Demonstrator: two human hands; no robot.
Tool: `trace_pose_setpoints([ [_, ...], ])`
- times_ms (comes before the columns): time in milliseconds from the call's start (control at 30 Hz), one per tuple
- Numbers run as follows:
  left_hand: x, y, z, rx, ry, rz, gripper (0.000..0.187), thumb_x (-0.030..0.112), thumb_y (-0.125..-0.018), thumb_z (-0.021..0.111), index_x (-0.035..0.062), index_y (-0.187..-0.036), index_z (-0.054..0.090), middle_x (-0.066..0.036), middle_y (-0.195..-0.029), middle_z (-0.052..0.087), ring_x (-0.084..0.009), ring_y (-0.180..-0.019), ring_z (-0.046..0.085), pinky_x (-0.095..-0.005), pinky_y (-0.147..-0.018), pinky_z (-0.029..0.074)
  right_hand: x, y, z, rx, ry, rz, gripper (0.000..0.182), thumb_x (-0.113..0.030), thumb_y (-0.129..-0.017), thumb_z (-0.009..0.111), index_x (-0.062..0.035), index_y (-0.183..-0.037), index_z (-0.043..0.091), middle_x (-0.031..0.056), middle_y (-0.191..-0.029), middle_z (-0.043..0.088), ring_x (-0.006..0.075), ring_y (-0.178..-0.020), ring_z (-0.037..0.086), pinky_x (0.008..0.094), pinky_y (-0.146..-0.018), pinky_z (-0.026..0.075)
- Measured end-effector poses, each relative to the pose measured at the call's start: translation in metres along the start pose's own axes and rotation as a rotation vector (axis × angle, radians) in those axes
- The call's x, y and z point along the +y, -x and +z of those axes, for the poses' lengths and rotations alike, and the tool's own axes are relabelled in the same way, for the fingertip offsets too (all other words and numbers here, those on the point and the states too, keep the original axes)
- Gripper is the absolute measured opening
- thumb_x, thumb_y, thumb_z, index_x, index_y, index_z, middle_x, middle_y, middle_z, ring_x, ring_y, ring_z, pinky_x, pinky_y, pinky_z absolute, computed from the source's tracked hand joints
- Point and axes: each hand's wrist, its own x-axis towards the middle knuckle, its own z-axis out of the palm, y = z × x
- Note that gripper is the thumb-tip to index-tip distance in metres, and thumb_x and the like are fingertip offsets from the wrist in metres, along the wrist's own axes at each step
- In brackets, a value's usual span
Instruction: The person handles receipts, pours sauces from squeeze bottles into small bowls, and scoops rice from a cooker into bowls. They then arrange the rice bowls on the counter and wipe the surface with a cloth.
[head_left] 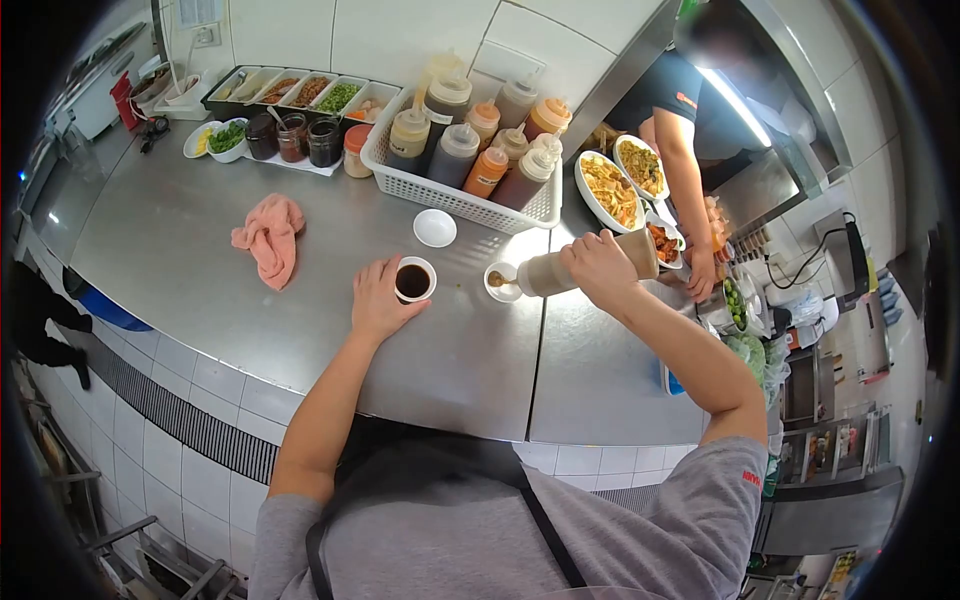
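Observation:
My right hand (pixel 603 268) is wrapped round a squeeze bottle (pixel 548 275) of pale brown sauce, tipped almost on its side. The bottle's nozzle points left into a small white cup (pixel 503 283), where some brown sauce shows. My left hand (pixel 380 300) curls its fingers and thumb round another small white cup (pixel 415 279), which stands on the steel counter (pixel 440 350) with dark liquid inside. Behind the two cups lies a small white dish (pixel 435 228).
A white basket (pixel 470 208) full of squeeze bottles stands at the back. A pink cloth (pixel 270 240) lies to the left. Plated noodles (pixel 608 190) sit at the right, where a co-worker's arm (pixel 682 180) reaches in. Jars (pixel 293 138) line the wall side.

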Motion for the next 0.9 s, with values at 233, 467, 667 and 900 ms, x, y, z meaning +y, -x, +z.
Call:
trace_pose_setpoints([
  [233,0.0,0.001,0.001,-0.005,-0.006,0.003,0.075,0.037,-0.056,0.076,0.0047,-0.117,0.047,-0.01,-0.103,0.048,-0.0266,-0.1,0.045,-0.0398,-0.09,0.03,0.01,0.005,-0.002,-0.041,-0.039,0.014,0.014,-0.015,-0.073,0.056,-0.0094,-0.086,0.055,0.0024,-0.078,0.059,0.0165,-0.078,0.055,0.0302,-0.07,0.037],
  [467,0.0,0.0,0.003,-0.011,-0.011,-0.055,0.082,0.039,-0.056,0.076,0.0051,-0.122,0.042,-0.014,-0.109,0.047,-0.0302,-0.104,0.043,-0.0407,-0.091,0.032,0.007,0.014,-0.001,-0.084,-0.08,0.066,0.012,-0.014,-0.075,0.056,-0.0098,-0.085,0.056,0.0037,-0.078,0.061,0.017,-0.078,0.057,0.0294,-0.069,0.039],
  [667,0.001,0.0,0.003,-0.004,0.021,-0.097,0.091,0.036,-0.056,0.077,0.0054,-0.128,0.033,-0.016,-0.113,0.046,-0.032,-0.106,0.042,-0.0418,-0.092,0.032,0.0,0.026,0.011,-0.101,-0.15,0.147,0.012,-0.014,-0.074,0.057,-0.0101,-0.085,0.056,0.0044,-0.079,0.062,0.0184,-0.079,0.059,0.0314,-0.073,0.041],
  [900,0.002,0.0,0.003,0.012,0.019,-0.09,0.098,0.035,-0.054,0.078,0.0051,-0.132,0.026,-0.017,-0.11,0.046,-0.0329,-0.102,0.043,-0.0415,-0.091,0.032,-0.017,0.068,0.074,-0.036,-0.927,0.361,0.052,-0.029,-0.056,0.074,-0.0038,-0.098,0.057,0.0148,-0.088,0.062,0.0335,-0.084,0.058,0.0398,-0.074,0.046],
])
